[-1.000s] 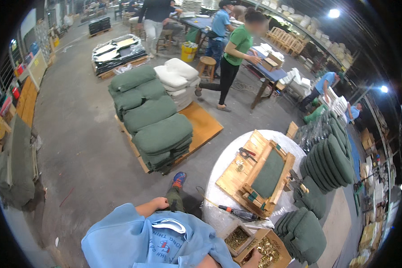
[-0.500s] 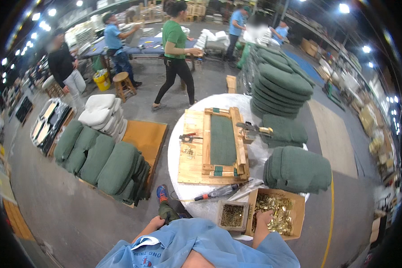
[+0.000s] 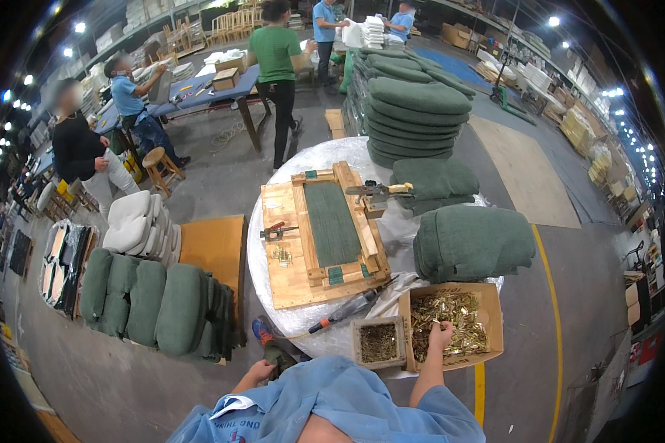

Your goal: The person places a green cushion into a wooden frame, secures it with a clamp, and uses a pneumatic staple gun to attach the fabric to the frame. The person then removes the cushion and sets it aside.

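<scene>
My right hand (image 3: 441, 337) is over the cardboard box (image 3: 497, 317), closed with the fingertips pinched on a small brass-coloured metal piece (image 3: 437, 325). Beneath it lies a heap of brass-coloured metal pieces (image 3: 462, 314). Beside the box stands a smaller square box (image 3: 357, 347) of small dark-golden fasteners. My left hand (image 3: 259, 371) hangs low by my trouser leg; its fingers are too small and partly hidden to read. On the round table, a wooden frame jig (image 3: 305, 221) surrounds a green padded panel (image 3: 334, 221). A power driver (image 3: 355, 304) lies in front of the jig.
Green cushions (image 3: 473, 244) are piled on the table's right, with a taller stack (image 3: 421, 111) behind. A clamp (image 3: 277, 232) and loose brass pieces (image 3: 281, 255) lie on the board. More green cushions (image 3: 181, 310) stand at left. Several people work beyond; one wears a green shirt (image 3: 273, 55).
My right hand has come up from among the brass pieces to above the heap. My left hand stays low. The view has turned to the right, and the person in green has walked farther off.
</scene>
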Demonstrator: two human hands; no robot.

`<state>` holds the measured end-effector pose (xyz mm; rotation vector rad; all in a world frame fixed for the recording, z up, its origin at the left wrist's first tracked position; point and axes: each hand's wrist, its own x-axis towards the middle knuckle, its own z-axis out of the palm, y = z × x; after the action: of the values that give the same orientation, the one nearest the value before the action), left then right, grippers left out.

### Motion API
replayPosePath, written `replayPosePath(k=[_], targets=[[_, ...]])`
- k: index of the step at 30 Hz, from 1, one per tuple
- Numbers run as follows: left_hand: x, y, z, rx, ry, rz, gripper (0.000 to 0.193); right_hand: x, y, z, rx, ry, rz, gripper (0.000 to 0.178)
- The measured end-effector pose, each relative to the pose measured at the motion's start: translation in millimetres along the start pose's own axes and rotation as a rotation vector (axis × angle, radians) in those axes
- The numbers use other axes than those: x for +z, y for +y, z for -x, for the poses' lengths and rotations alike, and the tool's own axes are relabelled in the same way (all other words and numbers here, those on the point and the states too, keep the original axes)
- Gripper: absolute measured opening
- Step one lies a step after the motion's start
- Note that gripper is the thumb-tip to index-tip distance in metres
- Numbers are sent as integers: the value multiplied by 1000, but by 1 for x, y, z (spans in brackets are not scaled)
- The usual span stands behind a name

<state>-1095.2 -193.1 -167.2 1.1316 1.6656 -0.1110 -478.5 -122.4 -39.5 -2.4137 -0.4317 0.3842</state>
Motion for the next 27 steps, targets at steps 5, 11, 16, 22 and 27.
replayPosePath(k=[5,11,16,22,27], targets=[[2,13,6,57,173,147,42,3,4,-23,37,25,-676,17],[10,13,9,1,67,65,42,-62,-44,-20,45,152,-934,21],[20,-5,7,71,175,-70,46,-90,-61,-40,-198,325,-951,14],[16,-5,3,50,172,-81,47,-120,-84,-45,-430,377,-1036,19],[21,19,12,46,170,-35,47,-150,-95,-59,-504,474,-1026,31]])
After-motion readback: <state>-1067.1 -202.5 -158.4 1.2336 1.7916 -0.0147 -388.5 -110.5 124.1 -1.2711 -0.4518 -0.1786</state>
